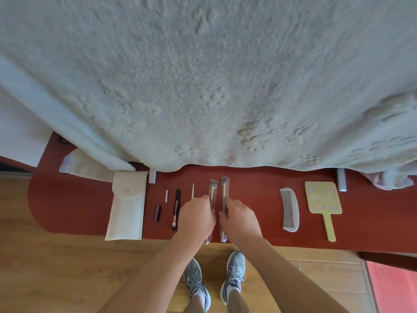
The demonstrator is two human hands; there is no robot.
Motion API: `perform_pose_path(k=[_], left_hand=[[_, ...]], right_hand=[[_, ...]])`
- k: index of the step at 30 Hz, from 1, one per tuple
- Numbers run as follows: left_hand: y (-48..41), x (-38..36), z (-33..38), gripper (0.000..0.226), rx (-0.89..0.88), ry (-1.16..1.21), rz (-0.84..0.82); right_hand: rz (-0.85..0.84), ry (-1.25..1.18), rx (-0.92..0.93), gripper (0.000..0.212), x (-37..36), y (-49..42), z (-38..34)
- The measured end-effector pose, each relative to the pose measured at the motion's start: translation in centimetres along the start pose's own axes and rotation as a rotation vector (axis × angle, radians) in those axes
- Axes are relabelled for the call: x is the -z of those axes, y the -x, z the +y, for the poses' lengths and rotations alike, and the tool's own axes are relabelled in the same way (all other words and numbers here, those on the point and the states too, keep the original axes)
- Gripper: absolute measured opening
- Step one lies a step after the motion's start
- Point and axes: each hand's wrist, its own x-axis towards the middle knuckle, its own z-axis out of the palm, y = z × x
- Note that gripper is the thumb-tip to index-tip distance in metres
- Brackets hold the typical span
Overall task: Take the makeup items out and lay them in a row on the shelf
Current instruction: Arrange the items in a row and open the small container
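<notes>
— Where are the brushes?

— Centre of the frame, on the shelf (255,199). My left hand (198,216) pinches the left brush (212,194) and my right hand (240,219) pinches the right brush (224,189), each by the handle.

— How do they lie?

— Their long axes run up-down in the frame, bristles toward the top, parallel and just beside each other. The open stretch lies rightward, before the comb (290,210), so I judge my right hand is nearer for any spacing.
</notes>
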Motion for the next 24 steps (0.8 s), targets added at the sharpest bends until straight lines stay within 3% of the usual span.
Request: perform_pose_path(k=[24], left_hand=[[-0.4, -1.7, 1.7, 0.030, -0.012, 0.127, 0.025]], right_hand=[[0.044, -0.041, -0.068, 0.019, 0.7, 0.4, 2.0]])
